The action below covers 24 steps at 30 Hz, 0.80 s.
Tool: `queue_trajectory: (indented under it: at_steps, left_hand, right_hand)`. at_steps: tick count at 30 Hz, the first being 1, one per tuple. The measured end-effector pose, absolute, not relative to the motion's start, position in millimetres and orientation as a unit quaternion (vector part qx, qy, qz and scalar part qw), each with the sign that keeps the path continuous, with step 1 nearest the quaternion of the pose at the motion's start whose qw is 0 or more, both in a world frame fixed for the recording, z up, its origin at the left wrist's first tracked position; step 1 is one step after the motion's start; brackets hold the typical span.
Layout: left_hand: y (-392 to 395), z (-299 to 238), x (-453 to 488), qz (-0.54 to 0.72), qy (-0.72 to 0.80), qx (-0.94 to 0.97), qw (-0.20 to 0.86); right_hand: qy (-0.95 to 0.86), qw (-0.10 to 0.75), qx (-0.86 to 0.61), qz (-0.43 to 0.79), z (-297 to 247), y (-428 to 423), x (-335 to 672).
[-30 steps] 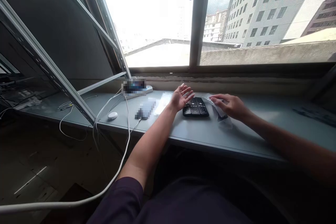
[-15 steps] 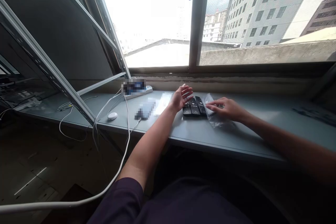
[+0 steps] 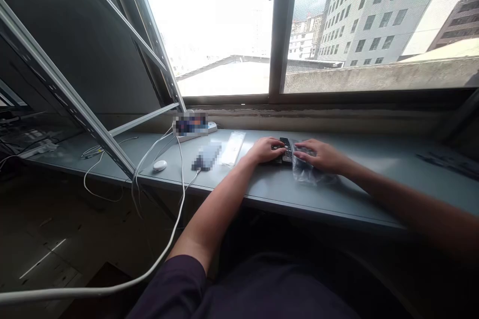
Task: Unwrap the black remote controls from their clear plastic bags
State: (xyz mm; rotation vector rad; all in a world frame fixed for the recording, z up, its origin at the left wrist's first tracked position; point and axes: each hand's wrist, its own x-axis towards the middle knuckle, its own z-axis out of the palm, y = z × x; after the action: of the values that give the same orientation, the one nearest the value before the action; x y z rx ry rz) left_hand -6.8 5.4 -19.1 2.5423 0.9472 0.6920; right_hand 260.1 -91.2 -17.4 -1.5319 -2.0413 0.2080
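Several black remote controls (image 3: 286,150) lie side by side on the grey ledge (image 3: 337,194) under the window. My left hand (image 3: 266,150) lies over their left side, palm down with its fingers curled onto them. My right hand (image 3: 320,155) rests on a clear plastic bag (image 3: 309,172) that lies against the remotes' right side, its fingers pressing the bag's upper part. Most of the remotes are hidden under my two hands.
A flat clear packet (image 3: 232,147) and a blurred phone-like thing (image 3: 207,157) lie left of the remotes. Further left are a small white puck (image 3: 159,165), white cables (image 3: 164,169), a power strip (image 3: 194,127) and slanted metal rack bars (image 3: 67,94). Dark flat items (image 3: 449,162) lie far right.
My left hand turned from palm-up and open down onto the remotes. My right hand slid the plastic bag leftwards against them.
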Motion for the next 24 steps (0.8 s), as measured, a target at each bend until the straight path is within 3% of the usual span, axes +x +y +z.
queue_trajectory:
  at_steps: [11,24]
  left_hand:
    - [4.3,-13.0,-6.5,0.211,0.328,0.901,0.192]
    - [6.5,-16.5,-2.3,0.298,0.357,0.844,0.267]
  right_hand:
    - [-0.803,0.214,-0.544,0.119,-28.7,-83.3,269.0]
    - [-0.816,0.201,-0.529,0.118,-31.0,-75.3,277.0]
